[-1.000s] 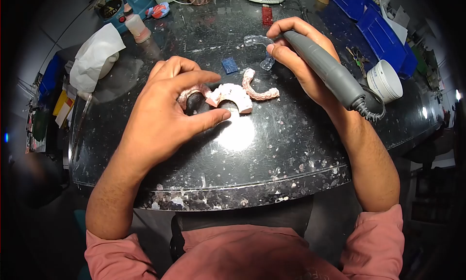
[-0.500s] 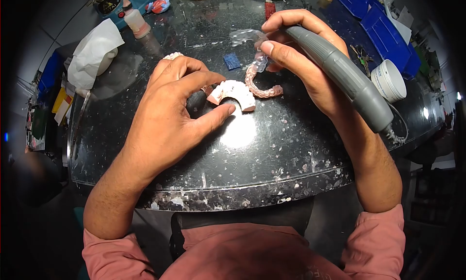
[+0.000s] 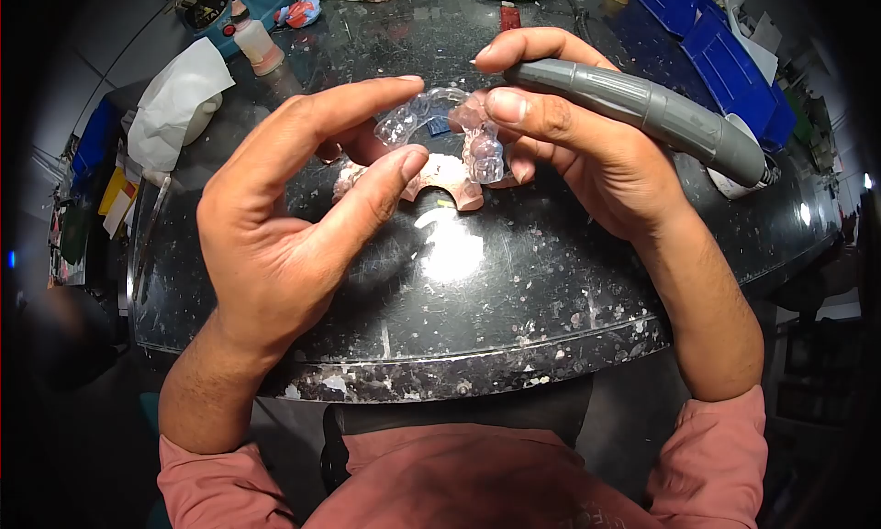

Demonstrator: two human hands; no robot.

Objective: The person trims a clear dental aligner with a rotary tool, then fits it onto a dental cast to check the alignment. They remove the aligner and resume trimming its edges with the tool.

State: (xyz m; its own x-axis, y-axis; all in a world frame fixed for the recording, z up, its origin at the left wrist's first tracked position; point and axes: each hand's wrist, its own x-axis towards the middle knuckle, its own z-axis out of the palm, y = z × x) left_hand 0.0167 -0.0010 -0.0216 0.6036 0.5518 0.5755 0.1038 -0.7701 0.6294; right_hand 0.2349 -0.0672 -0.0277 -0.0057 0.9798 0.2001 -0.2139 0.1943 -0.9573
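Between the thumb and fingers of my right hand (image 3: 578,125) is a clear dental aligner (image 3: 486,157), held up over the table. The same hand also carries a grey rotary handpiece (image 3: 633,98), lying across it above the thumb. My left hand (image 3: 294,189) is open, its thumb and index finger spread on either side of the aligner's left end. Just below the aligner stands a white and pinkish plaster dental model (image 3: 445,173), arch-shaped. A second model shows partly behind my left thumb. The pinkish arch piece is mostly covered by the aligner and my right fingers.
A small blue square (image 3: 439,125) lies behind the aligner. At the back left are a bottle of pink liquid (image 3: 257,44) and a white tissue (image 3: 188,75). A white tub (image 3: 731,185) sits behind the handpiece, near blue trays (image 3: 734,70) on the right.
My left hand has let go of the plaster model and opened, rising toward the aligner. My right hand has brought the aligner left and over the model, with the handpiece turned flatter.
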